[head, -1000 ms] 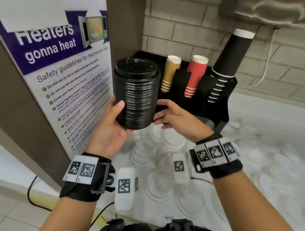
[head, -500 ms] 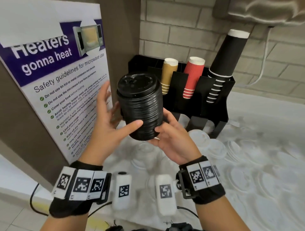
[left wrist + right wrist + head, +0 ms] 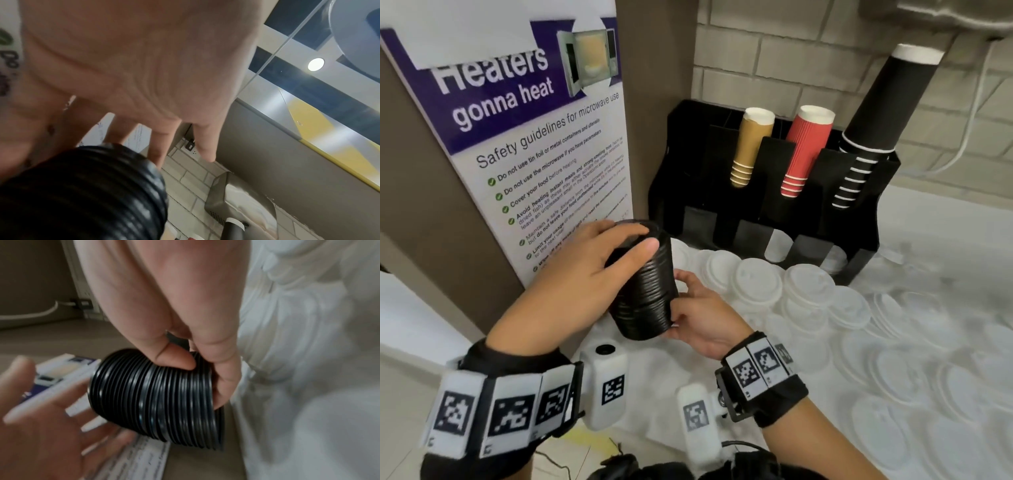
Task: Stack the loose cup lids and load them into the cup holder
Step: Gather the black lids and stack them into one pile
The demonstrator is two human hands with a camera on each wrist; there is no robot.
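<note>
A tall stack of black cup lids (image 3: 643, 291) stands tilted just above the counter, in front of the poster. My right hand (image 3: 678, 301) grips its lower end, thumb and fingers curled round the rims (image 3: 154, 402). My left hand (image 3: 631, 237) lies over the stack's top with straight, spread fingers (image 3: 203, 146), the thumb against its side. The black cup holder (image 3: 859, 240) stands behind to the right, with sleeves of brown cups (image 3: 751, 147), red cups (image 3: 804, 150) and black cups (image 3: 876, 126). Its far-left slot (image 3: 688, 154) looks empty.
Several loose white lids (image 3: 756, 281) lie scattered over the white counter (image 3: 945, 240) in front of and right of the holder. A microwave safety poster (image 3: 534, 154) on a brown panel closes off the left side. A brick wall (image 3: 791, 61) stands behind.
The black stack has come down from chest height to just above the counter. My left hand moved from the stack's side onto its top. The right hand kept its hold on the bottom.
</note>
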